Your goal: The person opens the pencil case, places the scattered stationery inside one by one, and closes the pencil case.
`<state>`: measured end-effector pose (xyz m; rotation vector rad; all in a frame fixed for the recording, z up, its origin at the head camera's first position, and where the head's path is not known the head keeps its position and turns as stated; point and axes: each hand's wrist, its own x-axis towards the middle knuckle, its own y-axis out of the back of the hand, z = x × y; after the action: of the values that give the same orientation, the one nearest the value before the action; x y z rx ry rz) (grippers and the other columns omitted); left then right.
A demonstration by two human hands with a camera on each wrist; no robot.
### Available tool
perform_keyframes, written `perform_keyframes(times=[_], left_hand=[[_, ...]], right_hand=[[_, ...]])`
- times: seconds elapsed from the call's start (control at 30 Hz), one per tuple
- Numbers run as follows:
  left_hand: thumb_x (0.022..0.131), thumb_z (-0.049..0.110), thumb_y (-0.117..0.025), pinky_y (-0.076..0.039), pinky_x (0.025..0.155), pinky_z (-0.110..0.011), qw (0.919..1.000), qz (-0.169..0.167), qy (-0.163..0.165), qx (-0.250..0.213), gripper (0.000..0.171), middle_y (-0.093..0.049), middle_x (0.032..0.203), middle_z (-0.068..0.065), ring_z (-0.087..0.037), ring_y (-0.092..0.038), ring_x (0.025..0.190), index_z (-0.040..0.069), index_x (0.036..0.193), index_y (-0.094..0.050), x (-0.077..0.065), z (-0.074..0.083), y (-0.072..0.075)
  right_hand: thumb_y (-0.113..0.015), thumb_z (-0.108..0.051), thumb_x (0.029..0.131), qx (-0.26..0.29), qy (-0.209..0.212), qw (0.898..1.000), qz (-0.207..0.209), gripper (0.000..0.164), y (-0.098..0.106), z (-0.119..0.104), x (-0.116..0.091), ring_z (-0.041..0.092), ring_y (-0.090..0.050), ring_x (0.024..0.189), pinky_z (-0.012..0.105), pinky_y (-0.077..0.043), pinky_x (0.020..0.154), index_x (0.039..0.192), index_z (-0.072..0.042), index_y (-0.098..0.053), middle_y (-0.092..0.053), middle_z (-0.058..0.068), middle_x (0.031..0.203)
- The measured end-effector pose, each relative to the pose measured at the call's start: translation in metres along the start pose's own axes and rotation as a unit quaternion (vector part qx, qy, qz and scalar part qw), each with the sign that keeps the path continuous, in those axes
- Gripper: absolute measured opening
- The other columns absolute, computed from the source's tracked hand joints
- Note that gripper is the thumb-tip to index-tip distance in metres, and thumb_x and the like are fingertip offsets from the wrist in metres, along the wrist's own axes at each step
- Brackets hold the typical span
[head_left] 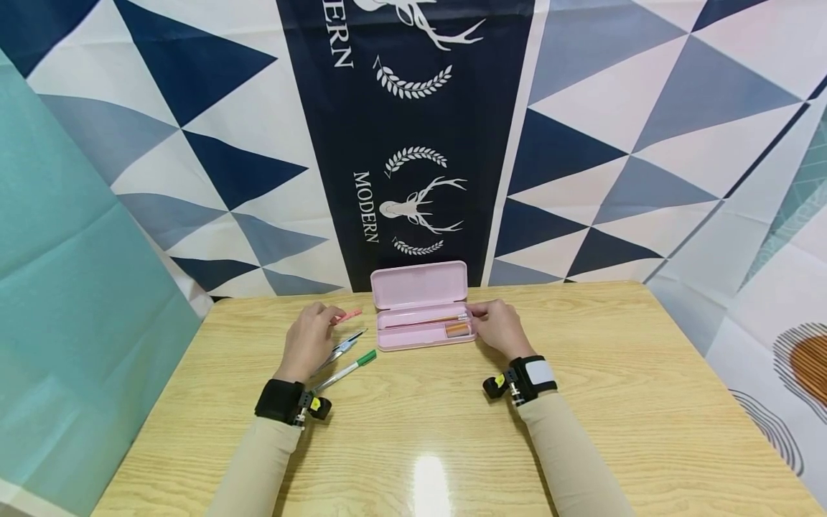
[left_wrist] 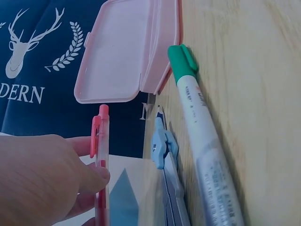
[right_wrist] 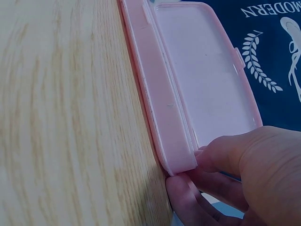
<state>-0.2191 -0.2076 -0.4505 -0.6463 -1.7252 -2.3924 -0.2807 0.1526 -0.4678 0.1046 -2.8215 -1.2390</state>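
Observation:
A pink pencil case [head_left: 420, 289] stands with its lid up at the back of the table. My left hand [head_left: 308, 341], left of the case, pinches a red click pen [left_wrist: 102, 141] with a clear barrel. The pen is off the table, apart from the case. At the case's right end, my right hand [head_left: 500, 327] grips the wall, with the thumb at the rim and fingers low outside, as the right wrist view shows. Inside the case lie a long thin pencil [head_left: 426, 322] and an orange-and-white block [head_left: 457, 329], perhaps an eraser, in the front right compartment.
Below the left hand lie a light-blue compass [left_wrist: 162, 146] and a white marker with a green cap [left_wrist: 193, 103], both left of the case. The wooden table [head_left: 413, 409] ends at a patterned cloth [head_left: 420, 129] behind the case.

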Motion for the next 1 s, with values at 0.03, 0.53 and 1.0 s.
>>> perform_keyframes(times=[0.03,0.53,1.0], left_hand=[[0.084,-0.011,-0.067,-0.054,0.063,-0.041,1.0,0.0,0.002,0.001,0.035,-0.066,0.093,-0.011,-0.028,-0.061,0.084,0.01,0.111,-0.074,0.0,0.0,0.0],[0.083,-0.008,-0.07,-0.056,0.071,-0.04,1.0,-0.007,-0.001,0.005,0.034,-0.066,0.093,-0.01,-0.026,-0.06,0.087,0.011,0.111,-0.074,0.008,0.01,-0.009],[0.083,-0.008,-0.066,-0.054,0.07,-0.04,0.9998,-0.017,-0.005,-0.011,0.036,-0.065,0.095,-0.007,-0.025,-0.059,0.089,0.012,0.112,-0.074,0.025,0.033,-0.017]], right_hand=[[-0.069,-0.012,0.092,0.0,0.0,1.0,0.0,0.03,0.0,0.0,0.0,0.028,-0.063,0.101,0.039,-0.05,0.08,0.122,-0.012,-0.073,-0.072,0.017,0.123],[-0.069,-0.013,0.093,-0.001,0.001,1.0,0.0,0.03,-0.001,-0.002,0.0,0.028,-0.065,0.103,0.038,-0.051,0.078,0.123,-0.012,-0.073,-0.072,0.017,0.124],[-0.068,-0.014,0.093,-0.003,0.013,1.0,0.001,0.031,0.001,-0.002,-0.001,0.027,-0.066,0.102,0.032,-0.048,0.07,0.124,-0.012,-0.072,-0.071,0.016,0.126]])
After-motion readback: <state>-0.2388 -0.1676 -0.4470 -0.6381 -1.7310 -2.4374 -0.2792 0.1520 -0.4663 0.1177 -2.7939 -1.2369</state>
